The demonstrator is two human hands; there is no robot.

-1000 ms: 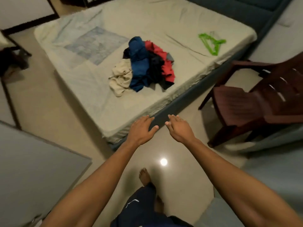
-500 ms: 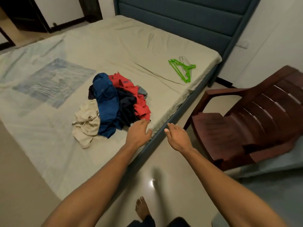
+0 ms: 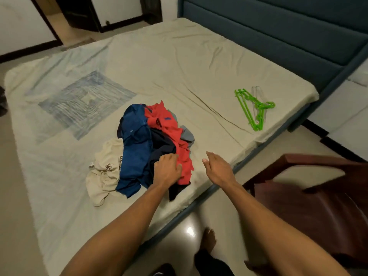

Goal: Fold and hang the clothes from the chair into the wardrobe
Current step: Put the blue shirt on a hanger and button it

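A pile of clothes lies on the bed point(image 3: 179, 62): a blue garment point(image 3: 135, 144), a red one point(image 3: 167, 124), a dark navy one point(image 3: 161, 144), a cream one point(image 3: 105, 168) and a bit of grey cloth point(image 3: 188, 133). My left hand point(image 3: 167, 169) lies on the pile where the navy and red garments meet, fingers bent down into the cloth; whether it grips anything I cannot tell. My right hand point(image 3: 218, 168) hovers over the sheet just right of the pile, fingers relaxed, holding nothing. Green plastic hangers point(image 3: 253, 108) lie near the bed's right edge.
A dark brown plastic chair point(image 3: 318, 202) stands at the right, close to the bed's edge, its seat bare. A teal padded headboard point(image 3: 278, 28) runs along the far right. My bare foot point(image 3: 208, 239) stands on glossy floor between bed and chair. A dark doorway point(image 3: 79, 12) is at the far left.
I have stepped closer to the bed. Both hands have moved forward from over the bed's edge: the left now lies on the clothes pile, the right hangs over the sheet beside it.
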